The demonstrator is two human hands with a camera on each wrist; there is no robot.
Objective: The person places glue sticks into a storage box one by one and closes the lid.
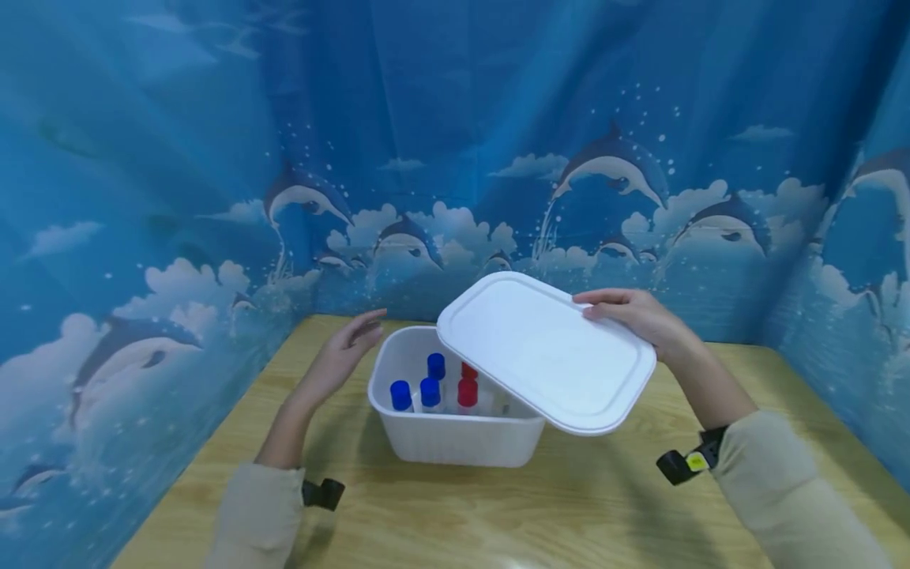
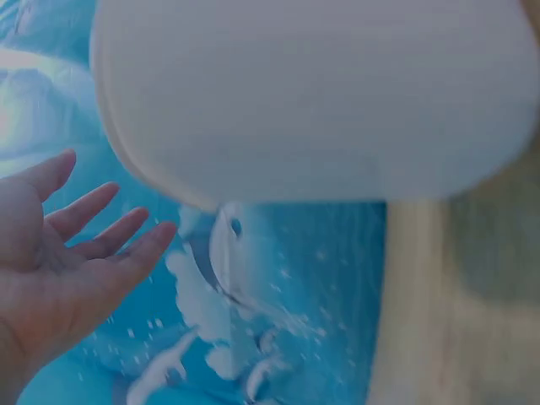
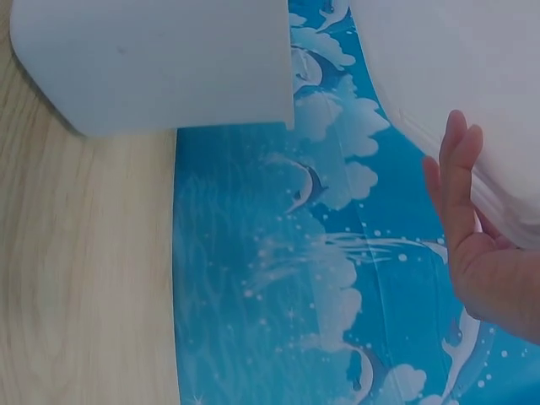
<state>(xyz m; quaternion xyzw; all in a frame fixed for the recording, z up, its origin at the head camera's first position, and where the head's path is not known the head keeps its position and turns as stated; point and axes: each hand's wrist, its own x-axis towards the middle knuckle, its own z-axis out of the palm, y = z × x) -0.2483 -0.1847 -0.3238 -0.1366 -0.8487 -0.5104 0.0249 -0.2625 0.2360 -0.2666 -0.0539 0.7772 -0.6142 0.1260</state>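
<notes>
My right hand grips a white lid by its right edge. The lid is tilted over the right part of a white plastic box, hiding that part of its inside. In the right wrist view, fingers lie against the lid's underside. Several bottles stand in the box: ones with blue caps on the left, ones with red caps in the middle. My left hand hovers beside the box's left rim, fingers spread and holding nothing; the left wrist view shows its palm.
A light wooden table carries the box. Behind it and at both sides hangs a blue curtain printed with dolphins and clouds. A small black wrist camera is strapped to the left sleeve, another camera to the right.
</notes>
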